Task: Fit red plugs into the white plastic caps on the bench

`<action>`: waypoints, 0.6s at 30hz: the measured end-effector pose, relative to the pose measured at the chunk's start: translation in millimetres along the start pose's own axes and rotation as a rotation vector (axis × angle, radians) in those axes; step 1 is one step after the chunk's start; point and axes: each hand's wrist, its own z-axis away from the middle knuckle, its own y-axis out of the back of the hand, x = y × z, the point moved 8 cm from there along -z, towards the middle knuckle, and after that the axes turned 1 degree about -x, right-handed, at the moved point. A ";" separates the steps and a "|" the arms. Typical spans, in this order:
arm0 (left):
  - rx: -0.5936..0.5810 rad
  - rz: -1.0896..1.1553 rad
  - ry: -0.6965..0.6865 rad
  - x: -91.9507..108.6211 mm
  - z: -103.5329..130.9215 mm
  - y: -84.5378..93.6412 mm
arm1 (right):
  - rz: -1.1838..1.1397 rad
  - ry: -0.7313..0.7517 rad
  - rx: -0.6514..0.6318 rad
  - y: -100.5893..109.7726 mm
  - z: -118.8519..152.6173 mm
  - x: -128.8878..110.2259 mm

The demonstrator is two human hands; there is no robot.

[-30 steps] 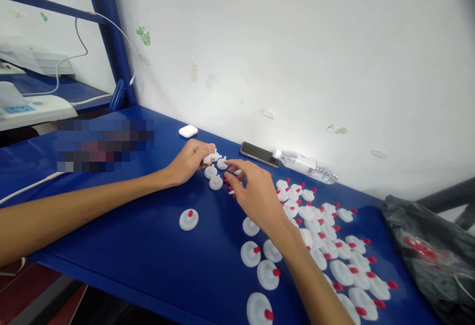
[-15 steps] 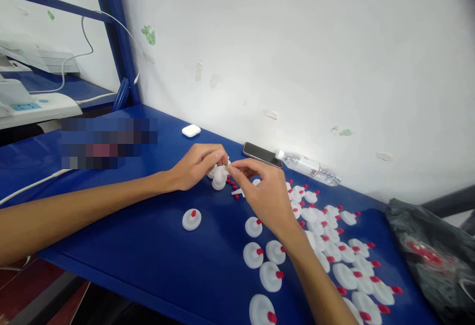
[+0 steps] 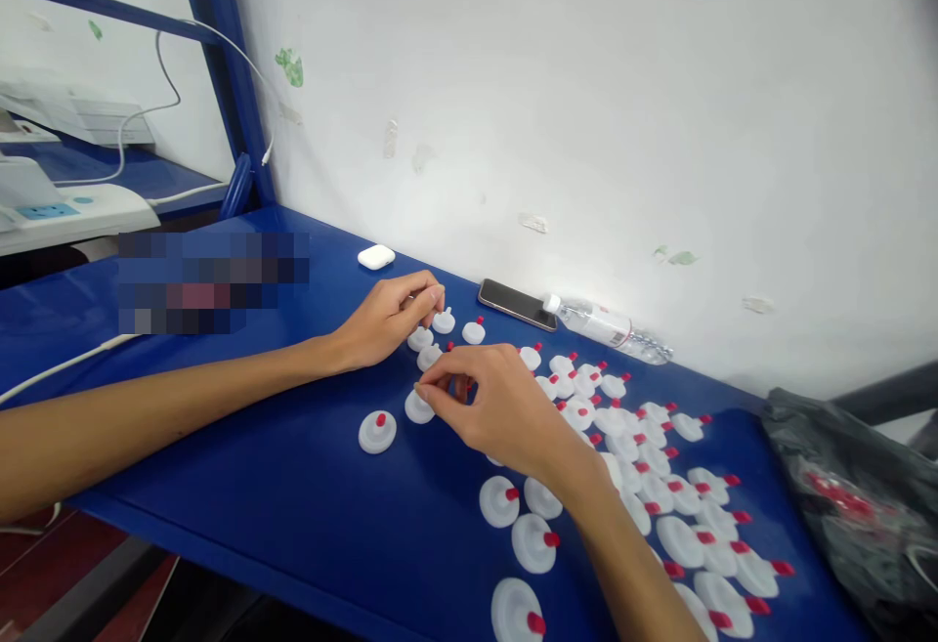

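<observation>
My right hand (image 3: pixel 488 396) is closed in a pinch over a round white spout lid (image 3: pixel 420 406) low at the table. The fingertips cover the lid's spout, so a red cap there cannot be made out. Further back, my left hand (image 3: pixel 396 318) has curled fingers with thumb and forefinger together; whether something small is between them is hidden. Uncapped white lids (image 3: pixel 429 357) stand beside its fingertips. A white lid with a red cap (image 3: pixel 377 432) lies nearer the front, left of my right hand.
Many red-capped lids (image 3: pixel 683 542) spread over the right side of the blue table (image 3: pixel 293 486). Along the wall lie a white earbud case (image 3: pixel 376 257), a phone (image 3: pixel 517 305) and a plastic bottle (image 3: pixel 608 324). A dark plastic bag (image 3: pixel 842 495) sits at the right edge.
My hands were together around a white lid; my right hand has come down toward me, to a lid lower on the table. My left hand stays almost in place, and lids behind are now uncovered.
</observation>
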 end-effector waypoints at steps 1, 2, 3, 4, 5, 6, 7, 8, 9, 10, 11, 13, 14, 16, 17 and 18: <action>-0.002 -0.004 0.004 -0.1 0.0 -0.2 | 0.019 -0.008 -0.011 -1.0 0.0 1.2; -0.004 -0.008 0.007 -0.2 0.0 -0.4 | 0.034 -0.016 -0.020 -1.9 -0.1 2.4; -0.005 -0.012 0.009 -0.4 0.0 -0.4 | 0.046 -0.022 -0.029 -2.8 -0.2 3.5; -0.006 -0.016 0.010 -0.6 -0.1 -0.5 | 0.054 -0.026 -0.034 -3.6 -0.4 4.4; -0.009 -0.021 0.011 -0.8 0.0 -0.7 | 0.058 -0.028 -0.036 -4.1 -0.5 4.9; -0.014 -0.028 0.012 -1.1 0.2 -1.1 | 0.060 -0.027 -0.032 -4.2 -0.7 4.8; -0.022 -0.035 0.012 -1.3 0.4 -1.6 | 0.059 -0.024 -0.022 -3.8 -0.9 4.2; -0.029 -0.042 0.011 -1.4 0.8 -2.2 | 0.056 -0.018 -0.007 -3.3 -0.9 2.9; -0.036 -0.049 0.009 -1.3 1.1 -2.7 | 0.048 -0.009 0.013 -2.4 -0.9 0.8; -0.040 -0.054 0.006 -1.1 1.5 -3.0 | 0.037 0.005 0.030 -1.8 -0.6 -2.2; -0.041 -0.058 0.003 -0.7 1.8 -3.0 | 0.027 0.024 0.042 -1.9 -0.3 -6.0; -0.033 -0.067 -0.003 0.1 2.1 -2.4 | 0.014 0.079 0.051 -3.8 0.7 -15.4; -0.028 -0.072 -0.006 0.5 2.1 -2.2 | 0.011 0.110 0.047 -5.8 1.3 -20.2; -0.024 -0.080 -0.010 1.2 1.8 -2.3 | 0.002 0.165 0.015 -12.3 2.5 -27.9; -0.024 -0.083 -0.011 1.4 1.6 -2.5 | -0.007 0.188 -0.004 -15.8 3.0 -30.5; -0.023 -0.086 -0.013 1.6 1.4 -2.9 | -0.019 0.205 -0.025 -19.3 3.4 -31.8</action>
